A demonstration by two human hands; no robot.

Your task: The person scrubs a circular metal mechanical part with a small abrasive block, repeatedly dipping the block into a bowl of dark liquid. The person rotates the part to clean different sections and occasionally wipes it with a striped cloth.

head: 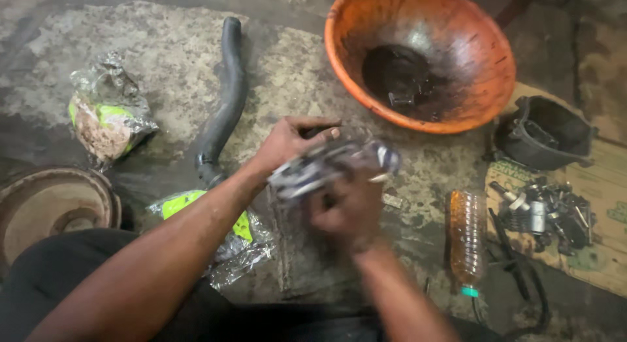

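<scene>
A round metal disc [55, 205] lies at the far left, with a crumpled foil packet [108, 113] above it. A black hose [225, 100] runs down toward a second packet [215, 231] under the left forearm. The left hand [287, 143] closes on the top of a blurred metal part [333, 164] – the right hand [349, 208] grips it from below. Beyond sit an orange basin [424, 54], a bottle [467, 241] of amber liquid lying down, a black tub [545, 133] and loose bolts [545, 211] on cardboard [601, 250].
</scene>
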